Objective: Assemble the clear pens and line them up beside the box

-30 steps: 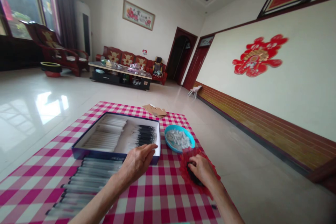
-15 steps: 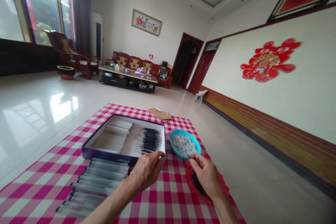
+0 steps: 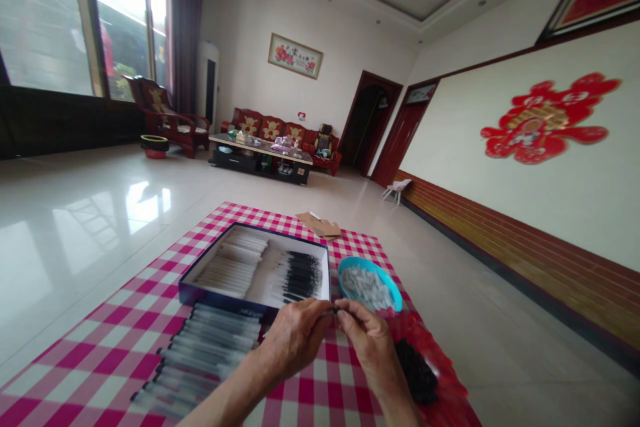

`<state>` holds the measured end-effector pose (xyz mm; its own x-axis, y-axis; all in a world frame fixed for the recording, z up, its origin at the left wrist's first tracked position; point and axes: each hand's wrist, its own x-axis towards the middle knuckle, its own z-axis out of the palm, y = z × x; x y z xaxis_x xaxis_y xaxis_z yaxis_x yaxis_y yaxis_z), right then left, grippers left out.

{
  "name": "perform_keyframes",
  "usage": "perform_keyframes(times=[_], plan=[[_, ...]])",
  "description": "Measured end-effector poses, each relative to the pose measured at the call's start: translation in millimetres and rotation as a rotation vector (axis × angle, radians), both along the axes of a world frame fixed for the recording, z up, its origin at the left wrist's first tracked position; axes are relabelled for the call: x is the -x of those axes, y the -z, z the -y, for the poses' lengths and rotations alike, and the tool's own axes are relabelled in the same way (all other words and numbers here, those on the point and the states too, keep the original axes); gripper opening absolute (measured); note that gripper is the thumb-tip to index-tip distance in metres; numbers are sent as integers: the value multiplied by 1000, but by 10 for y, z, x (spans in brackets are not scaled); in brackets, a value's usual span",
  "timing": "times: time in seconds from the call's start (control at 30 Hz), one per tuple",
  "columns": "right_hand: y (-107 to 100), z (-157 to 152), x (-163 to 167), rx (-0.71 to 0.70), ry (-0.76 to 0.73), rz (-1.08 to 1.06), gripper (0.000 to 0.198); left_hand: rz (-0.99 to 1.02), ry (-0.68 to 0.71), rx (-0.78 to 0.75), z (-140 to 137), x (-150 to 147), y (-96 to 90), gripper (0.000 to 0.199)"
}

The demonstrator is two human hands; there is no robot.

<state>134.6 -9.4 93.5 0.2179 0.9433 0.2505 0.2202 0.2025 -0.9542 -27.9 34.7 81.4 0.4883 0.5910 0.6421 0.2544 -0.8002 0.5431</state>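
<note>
My left hand point(image 3: 300, 332) is closed around a slim pen barrel, mostly hidden by the fingers. My right hand point(image 3: 367, 340) pinches a small black pen part point(image 3: 336, 310) at the end of that barrel, and the two hands' fingertips meet. To the left of my left hand lies a row of translucent pen barrels point(image 3: 213, 347) with black ends. More black pieces point(image 3: 416, 372) lie in a red plastic bag point(image 3: 445, 360) beside my right wrist. Just beyond my right hand stands a blue bowl point(image 3: 397, 297) of small pale, translucent pieces point(image 3: 367, 285).
A shallow dark-blue box point(image 3: 187, 290) holds white pen tubes point(image 3: 233, 263) on its left and black slender pieces point(image 3: 303, 277) on its right. Flat brown cardboard point(image 3: 323, 225) lies at the far edge of the checked tablecloth point(image 3: 100, 353). A coffee table point(image 3: 260, 160) and sofa stand beyond.
My right hand has come left from above the red bag to meet my left fingertips, bringing a small black part. The view has shifted slightly left.
</note>
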Motion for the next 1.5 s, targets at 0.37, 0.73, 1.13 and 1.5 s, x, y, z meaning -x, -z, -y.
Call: perform_keyframes(times=[0.37, 0.73, 1.13, 1.5], plan=[[11, 10, 21, 15, -25, 30, 24, -99, -48, -22, -15, 10, 38, 21], [-70, 37, 40, -78, -119, 172, 17, -116, -26, -27, -57, 24, 76, 25], [26, 13, 14, -137, -41, 492, 27, -283, -83, -135, -11, 45, -25, 23], [-15, 33, 71, -156, -52, 515, 20, -348, -130, -143, -43, 32, 49, 22]])
